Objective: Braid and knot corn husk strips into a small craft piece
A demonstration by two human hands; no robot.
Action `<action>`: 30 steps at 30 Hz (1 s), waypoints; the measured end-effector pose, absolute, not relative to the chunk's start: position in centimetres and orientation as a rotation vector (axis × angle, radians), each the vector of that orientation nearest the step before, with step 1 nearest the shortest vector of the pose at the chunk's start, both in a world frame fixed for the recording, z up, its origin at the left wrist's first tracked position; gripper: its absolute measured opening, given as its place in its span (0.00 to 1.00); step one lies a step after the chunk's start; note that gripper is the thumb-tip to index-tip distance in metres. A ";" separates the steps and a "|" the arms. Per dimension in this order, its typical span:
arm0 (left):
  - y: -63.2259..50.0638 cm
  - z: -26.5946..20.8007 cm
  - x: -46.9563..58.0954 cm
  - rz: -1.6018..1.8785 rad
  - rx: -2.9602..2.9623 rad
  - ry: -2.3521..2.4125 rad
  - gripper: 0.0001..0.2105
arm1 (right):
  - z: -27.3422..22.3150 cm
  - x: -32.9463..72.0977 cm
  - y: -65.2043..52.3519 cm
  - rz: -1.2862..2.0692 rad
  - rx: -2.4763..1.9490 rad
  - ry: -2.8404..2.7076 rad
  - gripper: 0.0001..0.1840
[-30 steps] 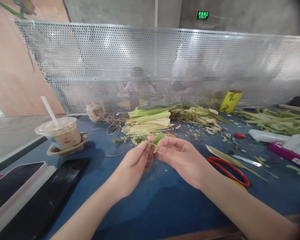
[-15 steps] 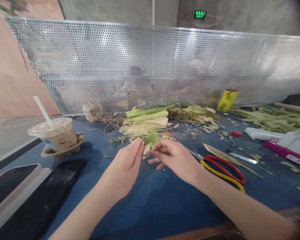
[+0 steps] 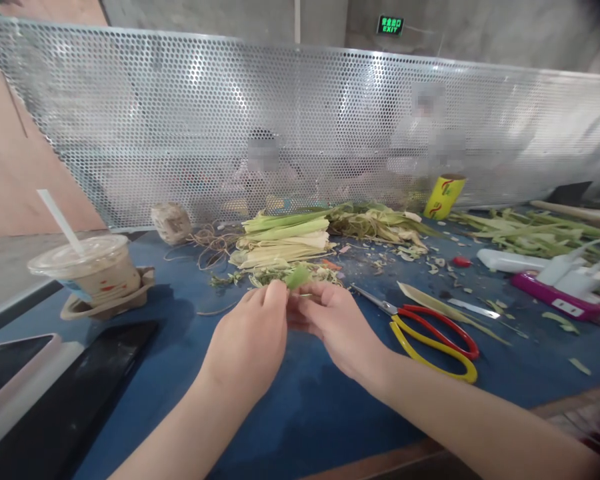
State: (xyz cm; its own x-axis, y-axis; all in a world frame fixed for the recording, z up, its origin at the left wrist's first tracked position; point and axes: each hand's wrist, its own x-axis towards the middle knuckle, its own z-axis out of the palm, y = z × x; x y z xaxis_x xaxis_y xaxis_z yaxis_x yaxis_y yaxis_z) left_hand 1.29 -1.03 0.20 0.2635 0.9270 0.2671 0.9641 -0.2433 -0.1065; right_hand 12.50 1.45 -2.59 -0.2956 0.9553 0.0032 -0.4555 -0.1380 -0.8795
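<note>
A piece of green corn husk (image 3: 298,275) sticks up between my hands, its lower part hidden by the fingers. My left hand (image 3: 255,327) is closed around its left side. From the right, my right hand (image 3: 330,317) meets it with bent fingers pinched at the base of the husk. Just beyond the hands lies a stack of pale and green corn husks (image 3: 285,237), with small leafy sprigs (image 3: 267,275) in front of it. Scissors (image 3: 425,333) with one red and one yellow handle rest to the right of my right hand.
On the left stand a lidded drink cup (image 3: 93,270) and a black phone (image 3: 75,393). Brown twine (image 3: 213,241) lies behind. To the right are a knife blade (image 3: 473,307), a purple power strip (image 3: 563,293) and a yellow roll (image 3: 445,197). A perforated metal screen (image 3: 300,120) closes the back.
My right hand has come in against my left, and its spread fingers have closed at the husk. Less of the husk shows now. The view has shifted slightly right.
</note>
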 end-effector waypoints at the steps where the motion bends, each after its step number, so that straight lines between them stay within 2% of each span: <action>1: -1.0 0.1 1.3 -0.226 -2.249 -1.741 0.12 | -2.6 12.4 1.3 1.682 -0.706 -0.952 0.07; 8: -1.0 -0.8 1.3 -0.414 -2.034 -1.396 0.10 | -2.3 12.3 0.6 1.738 -0.599 -0.770 0.09; 16: -1.0 -1.0 1.7 -0.353 -1.883 -1.233 0.10 | -2.5 12.5 0.7 1.862 -0.533 -0.631 0.08; 24: -0.8 -1.6 2.0 -0.346 -1.943 -1.292 0.13 | -2.6 12.8 1.2 1.859 -0.617 -0.563 0.09; 30: -0.2 -2.3 1.6 -0.512 -2.111 -1.357 0.10 | -3.0 12.5 1.2 1.755 -0.588 -0.546 0.12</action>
State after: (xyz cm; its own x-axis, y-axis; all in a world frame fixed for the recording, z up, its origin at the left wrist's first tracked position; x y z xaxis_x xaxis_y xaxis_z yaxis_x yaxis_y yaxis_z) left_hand 1.56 -0.24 -2.33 0.4112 0.6925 0.5927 0.9115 -0.3210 -0.2573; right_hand 12.48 1.22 -2.97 -0.2260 0.9680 -0.1093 -0.7348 -0.2431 -0.6332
